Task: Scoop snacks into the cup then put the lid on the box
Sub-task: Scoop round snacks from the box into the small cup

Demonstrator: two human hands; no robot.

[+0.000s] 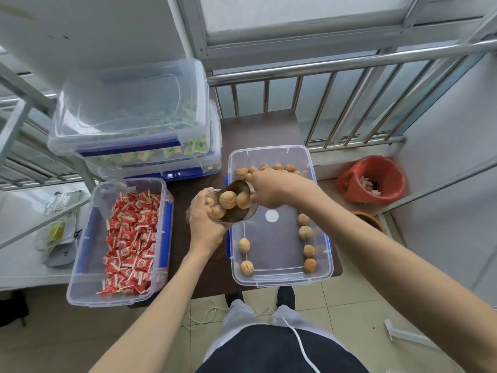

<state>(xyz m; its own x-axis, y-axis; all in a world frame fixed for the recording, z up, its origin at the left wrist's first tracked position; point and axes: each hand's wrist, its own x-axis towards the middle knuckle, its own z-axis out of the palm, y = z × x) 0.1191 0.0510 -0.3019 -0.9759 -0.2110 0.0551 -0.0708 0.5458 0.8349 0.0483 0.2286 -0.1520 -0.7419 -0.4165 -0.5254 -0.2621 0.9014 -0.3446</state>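
Note:
A clear plastic box (321, 254) with blue clips sits open on the dark table, with walnuts (244, 245) scattered along its edges. My right hand (271, 188) grips a metal scoop (236, 196) tilted leftward, with two or three walnuts in it. My left hand (205, 224) holds a clear cup (212, 210) right under the scoop's mouth, at the box's left rim; walnuts lie inside the cup. The cup is mostly hidden by my fingers and the scoop. No loose lid for this box is clearly in view.
An open box of red wrapped candies (129, 238) stands at the left. Two lidded boxes (134, 117) are stacked behind it. A red-lined bin (372, 181) sits on the floor right. A metal railing (336, 103) runs behind the table (258, 130).

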